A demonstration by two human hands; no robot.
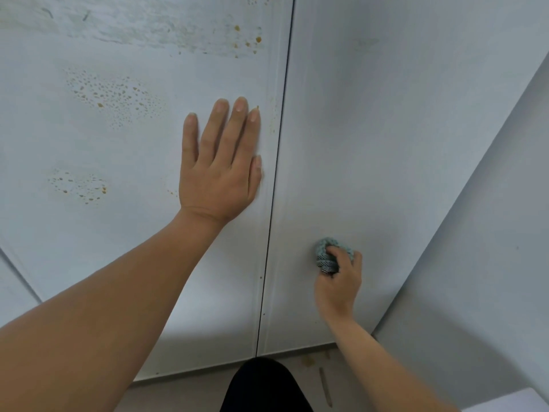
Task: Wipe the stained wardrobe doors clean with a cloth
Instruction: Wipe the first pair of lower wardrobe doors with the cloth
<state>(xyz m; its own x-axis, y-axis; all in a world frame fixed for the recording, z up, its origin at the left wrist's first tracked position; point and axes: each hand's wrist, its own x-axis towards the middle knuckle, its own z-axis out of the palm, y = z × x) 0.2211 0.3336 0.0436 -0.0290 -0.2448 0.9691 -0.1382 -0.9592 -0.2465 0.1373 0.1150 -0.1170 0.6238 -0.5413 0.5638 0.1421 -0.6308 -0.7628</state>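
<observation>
Mid-wipe on the right door (386,144): right hand (338,283) grips a balled cloth (325,252) against the lower panel, just right of the seam (276,173). Left hand (219,165) lies flat on the left door (89,248), fingers straight and close together, bracing it. Right door looks mostly clean; left door carries brown speckle stains (116,93) mid and top. Next, probably: cloth across to the left door, firm pressure on the speckles. Door tops cut off; cloth's contact face hidden under the fingers; can't tell if it's damp
</observation>
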